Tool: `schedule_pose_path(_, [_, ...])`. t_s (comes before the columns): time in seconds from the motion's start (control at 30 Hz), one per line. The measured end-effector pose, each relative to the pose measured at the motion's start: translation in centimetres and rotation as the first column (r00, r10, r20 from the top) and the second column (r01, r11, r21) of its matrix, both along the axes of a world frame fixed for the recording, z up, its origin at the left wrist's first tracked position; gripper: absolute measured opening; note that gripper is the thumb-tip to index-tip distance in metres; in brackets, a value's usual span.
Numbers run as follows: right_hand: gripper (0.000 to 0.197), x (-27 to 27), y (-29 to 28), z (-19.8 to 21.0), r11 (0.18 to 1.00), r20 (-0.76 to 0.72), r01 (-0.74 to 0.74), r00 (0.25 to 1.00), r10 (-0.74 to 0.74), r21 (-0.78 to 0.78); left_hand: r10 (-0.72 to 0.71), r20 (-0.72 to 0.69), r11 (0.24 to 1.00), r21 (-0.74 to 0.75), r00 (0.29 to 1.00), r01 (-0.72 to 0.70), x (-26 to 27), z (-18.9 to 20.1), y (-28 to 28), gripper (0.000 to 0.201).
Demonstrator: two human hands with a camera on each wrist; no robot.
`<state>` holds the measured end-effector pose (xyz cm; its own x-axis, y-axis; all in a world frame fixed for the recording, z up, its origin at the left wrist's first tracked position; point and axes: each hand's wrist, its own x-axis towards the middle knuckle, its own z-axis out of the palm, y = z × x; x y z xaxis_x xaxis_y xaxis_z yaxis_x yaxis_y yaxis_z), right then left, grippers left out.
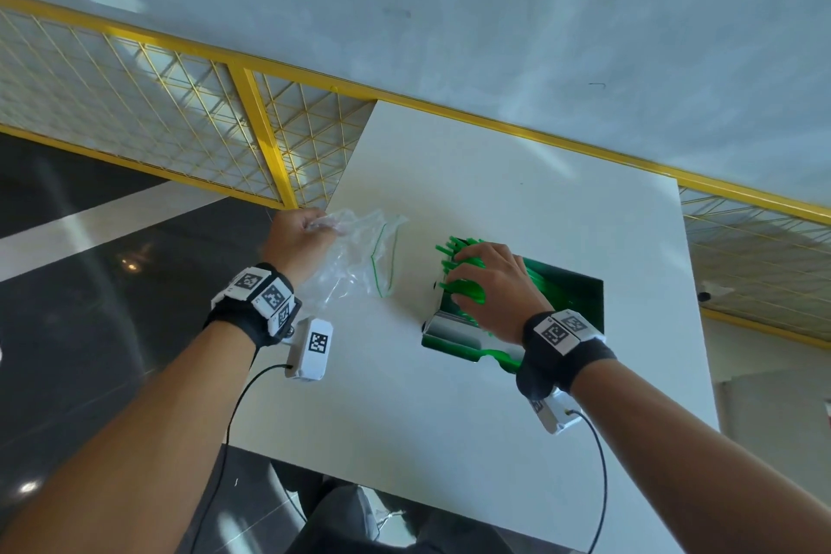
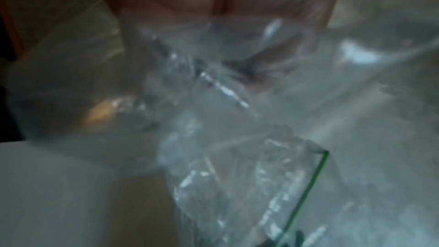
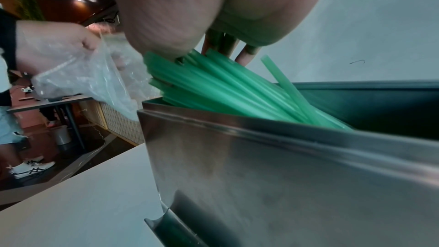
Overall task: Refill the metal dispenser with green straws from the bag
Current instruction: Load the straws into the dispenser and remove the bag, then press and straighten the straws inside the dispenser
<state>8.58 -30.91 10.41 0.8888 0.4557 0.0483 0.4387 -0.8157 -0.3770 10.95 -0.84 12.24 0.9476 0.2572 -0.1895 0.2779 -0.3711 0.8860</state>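
The right hand grasps a bundle of green straws angled into the open metal dispenser on the white worktop. The left hand clutches the crumpled clear bag, seemingly empty, just beside the dispenser.

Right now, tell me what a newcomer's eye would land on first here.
The bright green straws jutting at a slant from the metal dispenser on the white table, with the right hand gripping them. Beside it, the left hand holds a crumpled clear bag.
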Motion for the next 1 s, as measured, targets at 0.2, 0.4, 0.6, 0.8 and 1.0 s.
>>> schedule_pose_path(0.2, [0.029, 0.1, 0.0, 0.1, 0.997, -0.033, 0.005, 0.999, -0.002, 0.077, -0.161, -0.22, 0.978, 0.093, 0.962, 0.185, -2.5, -5.1, -2.8, 0.05])
schedule_pose_path(0.4, [0.041, 0.2, -0.9, 0.5, 0.984, -0.06, 0.005, 0.998, 0.006, 0.179, -0.213, -0.368, 0.873, 0.344, 0.905, 0.345, -3.4, -6.2, -5.1, 0.075])
schedule_pose_path(0.6, [0.056, -0.5, -1.7, 1.1, 0.961, -0.047, 0.058, 0.998, -0.047, 0.27, -0.214, -0.212, 0.88, 0.381, 0.953, 0.283, -1.9, -5.7, -6.4, 0.071])
schedule_pose_path(0.8, [0.053, -1.2, -6.1, 1.2, 0.972, -0.048, 0.138, 0.99, -0.131, 0.192, -0.259, 0.071, 0.925, 0.306, 0.963, 0.226, -0.6, -3.3, -10.6, 0.061])
schedule_pose_path(1.0, [0.084, -1.7, -10.4, -0.7, 0.981, -0.305, 0.185, 0.933, -0.192, -0.052, -0.295, -0.032, 0.955, -0.007, 0.955, 0.295, 1.7, -2.7, -16.5, 0.055])
